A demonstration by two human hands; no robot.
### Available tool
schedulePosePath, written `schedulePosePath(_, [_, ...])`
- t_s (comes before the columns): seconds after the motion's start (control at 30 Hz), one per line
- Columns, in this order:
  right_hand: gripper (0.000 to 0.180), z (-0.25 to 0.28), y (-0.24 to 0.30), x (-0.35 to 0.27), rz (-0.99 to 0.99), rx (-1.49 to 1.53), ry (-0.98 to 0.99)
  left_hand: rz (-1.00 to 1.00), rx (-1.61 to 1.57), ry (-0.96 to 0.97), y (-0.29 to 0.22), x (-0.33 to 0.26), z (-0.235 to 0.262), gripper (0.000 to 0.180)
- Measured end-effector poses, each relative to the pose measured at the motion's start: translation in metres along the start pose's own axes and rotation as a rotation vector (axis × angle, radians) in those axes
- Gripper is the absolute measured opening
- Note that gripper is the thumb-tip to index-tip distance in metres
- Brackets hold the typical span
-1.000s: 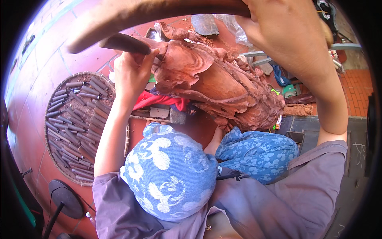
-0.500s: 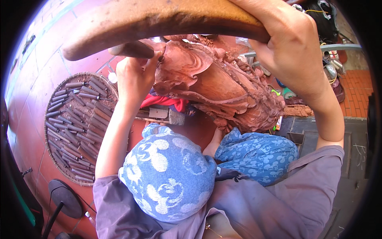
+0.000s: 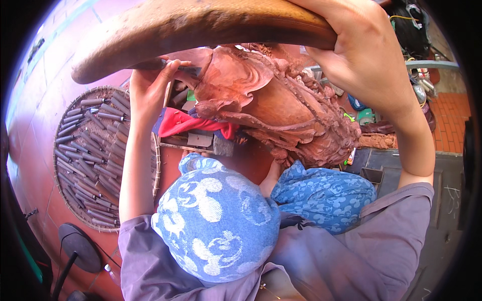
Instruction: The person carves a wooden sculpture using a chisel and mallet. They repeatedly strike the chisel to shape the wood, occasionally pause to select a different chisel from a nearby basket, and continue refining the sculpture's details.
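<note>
In my right hand (image 3: 359,55) is a thick, curved wooden mallet (image 3: 216,24), raised across the top of the view. Below its far end my left hand (image 3: 153,88) grips a carving chisel (image 3: 192,70), whose flat metal blade points right toward the left end of a carved reddish-brown wooden sculpture (image 3: 286,108). The mallet hides most of the chisel's handle. Whether the blade touches the wood I cannot tell. Flowing folds and dense relief cover the sculpture, which lies slanted in front of my knees (image 3: 216,215).
A round woven basket (image 3: 56,165) full of dark-handled chisels (image 3: 93,163) stands on the tiled floor at left. A red cloth (image 3: 198,125) lies beside the sculpture. A black round base with a pole (image 3: 80,248) is at lower left. Cables and tools clutter the upper right.
My left hand has shifted left and slightly down with the chisel, and the blade now shows. The mallet has moved slightly left and down. The sculpture appears nearly unmoved.
</note>
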State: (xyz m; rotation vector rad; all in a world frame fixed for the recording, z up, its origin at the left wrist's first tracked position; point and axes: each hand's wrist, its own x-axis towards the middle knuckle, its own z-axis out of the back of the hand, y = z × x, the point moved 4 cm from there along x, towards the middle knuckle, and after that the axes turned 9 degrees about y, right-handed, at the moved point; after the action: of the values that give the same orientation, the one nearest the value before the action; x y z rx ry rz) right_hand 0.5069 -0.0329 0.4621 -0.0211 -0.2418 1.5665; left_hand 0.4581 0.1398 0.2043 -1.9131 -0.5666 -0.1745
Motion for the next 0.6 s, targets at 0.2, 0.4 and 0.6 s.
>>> schedulePosePath(0.2, [0.066,0.001,0.007,0.009,0.031,-0.022,0.041,0.038,0.141,0.064,-0.003,0.007,0.000,0.019])
schedulePosePath(0.4, [0.065,0.002,0.008,0.021,0.052,-0.043,0.078,0.058,0.172,0.035,0.005,0.010,0.007,0.027])
schedulePosePath(0.6, [0.065,-0.008,0.004,0.057,0.062,-0.105,0.062,0.075,0.207,0.040,0.000,0.006,0.021,0.026])
